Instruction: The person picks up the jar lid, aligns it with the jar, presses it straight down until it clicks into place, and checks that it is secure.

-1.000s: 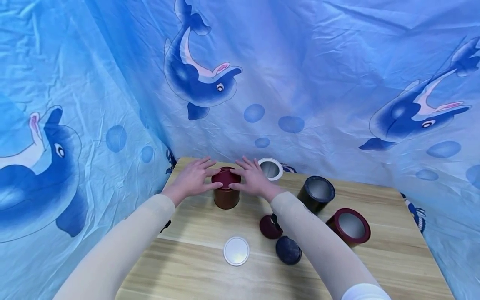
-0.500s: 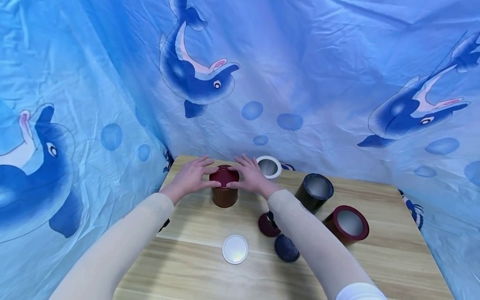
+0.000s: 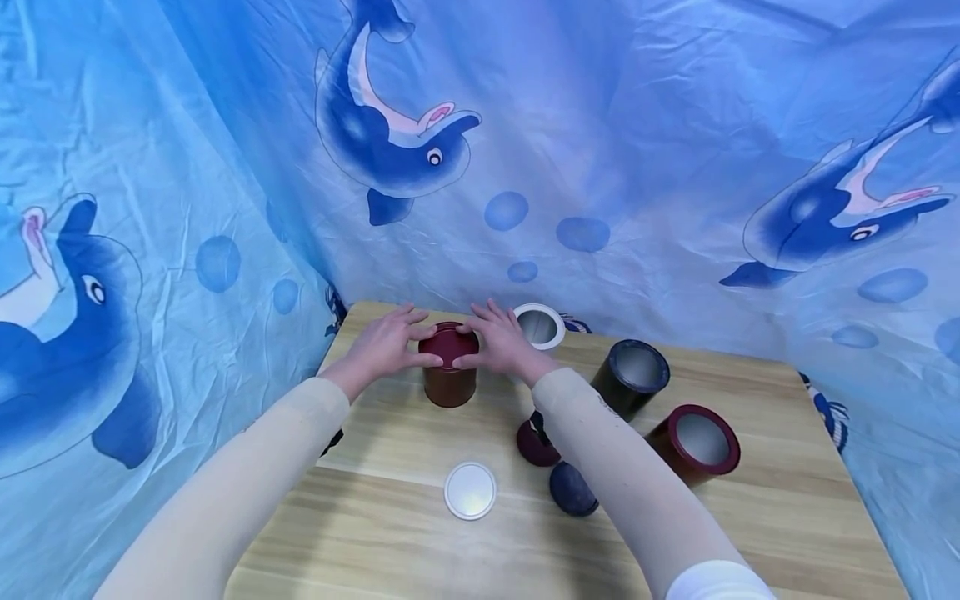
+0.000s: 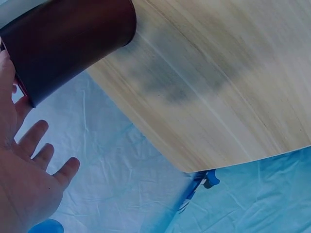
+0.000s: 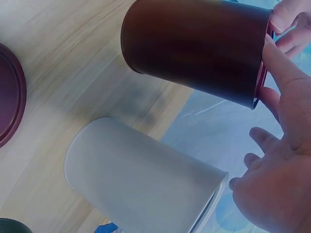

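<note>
Can (image 3: 450, 387), red-brown, upright near the back left corner of the bench (image 3: 390, 454), with a dark red lid (image 3: 448, 343) on top; whether fully seated, cannot tell. Left hand (image 3: 382, 343) clamped on the lid from the left, thumb and index finger at the rim; left wrist view shows the other three fingers spread clear. Right hand (image 3: 501, 342) clamped likewise from the right, thumb tips close to each other on the near side. White can (image 3: 538, 325) stands near, just behind the right hand, uncovered. Farther right, also uncovered: black can (image 3: 628, 379), then red can (image 3: 693, 446), closer to the front. Loose on the bench, in front of the hands: white disc (image 3: 470, 491); to its right, maroon disc (image 3: 534, 445) and black disc (image 3: 573, 489), both partly hidden by the right sleeve (image 3: 607, 467). Blue dolphin-print curtain (image 3: 600, 125) behind and along the sides.
</note>
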Tool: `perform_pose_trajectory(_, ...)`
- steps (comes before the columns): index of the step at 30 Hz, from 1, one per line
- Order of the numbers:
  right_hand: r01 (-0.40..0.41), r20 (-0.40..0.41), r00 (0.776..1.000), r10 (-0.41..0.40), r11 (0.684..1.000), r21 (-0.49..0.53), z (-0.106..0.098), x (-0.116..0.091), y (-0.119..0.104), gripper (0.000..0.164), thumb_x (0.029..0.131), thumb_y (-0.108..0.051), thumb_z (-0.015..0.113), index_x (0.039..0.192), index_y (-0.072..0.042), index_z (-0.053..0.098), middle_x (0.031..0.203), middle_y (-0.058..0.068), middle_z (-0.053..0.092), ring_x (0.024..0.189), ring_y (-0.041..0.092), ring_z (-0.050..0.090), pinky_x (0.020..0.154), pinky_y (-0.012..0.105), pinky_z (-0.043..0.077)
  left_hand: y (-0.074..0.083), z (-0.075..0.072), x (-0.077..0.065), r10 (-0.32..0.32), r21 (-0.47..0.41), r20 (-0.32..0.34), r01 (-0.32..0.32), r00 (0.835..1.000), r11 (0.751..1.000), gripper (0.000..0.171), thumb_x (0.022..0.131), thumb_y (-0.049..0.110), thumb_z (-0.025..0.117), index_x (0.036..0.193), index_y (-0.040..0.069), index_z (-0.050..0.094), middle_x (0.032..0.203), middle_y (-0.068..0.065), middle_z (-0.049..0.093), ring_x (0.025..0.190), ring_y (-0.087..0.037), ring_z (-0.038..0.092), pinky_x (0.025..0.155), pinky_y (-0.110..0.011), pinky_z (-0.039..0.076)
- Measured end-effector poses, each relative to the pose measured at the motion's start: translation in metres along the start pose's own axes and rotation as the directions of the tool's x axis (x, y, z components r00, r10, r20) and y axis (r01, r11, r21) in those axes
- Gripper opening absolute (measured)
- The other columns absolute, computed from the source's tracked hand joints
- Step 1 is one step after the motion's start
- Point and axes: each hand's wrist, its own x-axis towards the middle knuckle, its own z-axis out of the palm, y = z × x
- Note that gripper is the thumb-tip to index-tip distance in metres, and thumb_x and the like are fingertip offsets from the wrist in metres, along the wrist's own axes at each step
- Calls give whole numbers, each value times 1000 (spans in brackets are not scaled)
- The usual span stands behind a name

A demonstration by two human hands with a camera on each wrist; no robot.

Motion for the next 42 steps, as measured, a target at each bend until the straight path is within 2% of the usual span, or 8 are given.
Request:
perform_pose_trajectory(4, -4, 6, 1000, 4, 1000, 12, 0, 0, 0, 65, 92, -49, 84, 148, -20, 66, 175, 13, 29, 165, 40, 7, 131, 64, 6, -2, 1, -2, 6, -14, 5, -6, 1000, 1000, 74, 92, 54, 80, 150, 11, 62, 163, -18, 49, 158, -44, 32, 124, -62, 33)
perform_pose_trajectory(12, -7, -8, 1000, 7, 1000, 2, -1, -3, 1, 66, 91, -50, 84, 148, -21, 67, 176, 12, 28, 165, 39, 6, 132, 62, 5, -3, 4, -5, 32, -36, -29, -33, 999, 999, 73, 93, 54, 80, 149, 11, 63, 161, -18, 52, 157, -43, 35, 124, -62, 34)
perform_pose_trajectory(18, 50, -36, 998, -53, 997, -59, 3, -5, 4, 66, 94, -52, 81, 150, -20, 65, 175, 12, 31, 165, 38, 8, 133, 59, 8, -8, 9, -10, 33, -61, -62, -37, 998, 997, 72, 93, 53, 80, 150, 12, 63, 161, -18, 52, 157, -42, 34, 125, -61, 32)
perform_pose_trajectory(24, 108, -40, 993, -113, 989, -102, 2, -11, 4, 69, 99, -51, 74, 157, -18, 57, 173, 12, 34, 165, 35, 12, 133, 56, 6, -8, 6, -13, 59, -14, -62, -60, 996, 998, 78, 93, 57, 78, 154, 12, 59, 163, -18, 50, 157, -43, 34, 124, -63, 33)
perform_pose_trajectory(29, 154, -56, 985, -160, 983, -99, -3, -24, 1, 71, 99, -50, 75, 158, -16, 55, 173, 14, 35, 165, 35, 14, 133, 57, 6, -6, -3, -20, 124, 45, -83, -121, 989, 992, 79, 92, 57, 79, 153, 12, 60, 163, -18, 50, 157, -42, 34, 121, -65, 36)
perform_pose_trajectory(35, 214, -45, 975, -219, 972, -95, -14, -44, -2, 70, 98, -49, 77, 156, -14, 58, 172, 15, 35, 165, 36, 14, 132, 61, 8, 1, -15, -33, 241, 125, -90, -229, 966, 965, 80, 90, 60, 80, 152, 12, 62, 161, -19, 52, 155, -42, 38, 118, -66, 41)
perform_pose_trajectory(42, 259, -32, 964, -265, 958, -124, -24, -71, -2, 70, 97, -49, 78, 154, -14, 60, 173, 14, 34, 164, 38, 16, 130, 65, 10, 12, -24, -46, 302, 153, -118, -283, 946, 947, 81, 86, 59, 84, 151, 14, 64, 159, -19, 54, 154, -41, 41, 117, -66, 42)
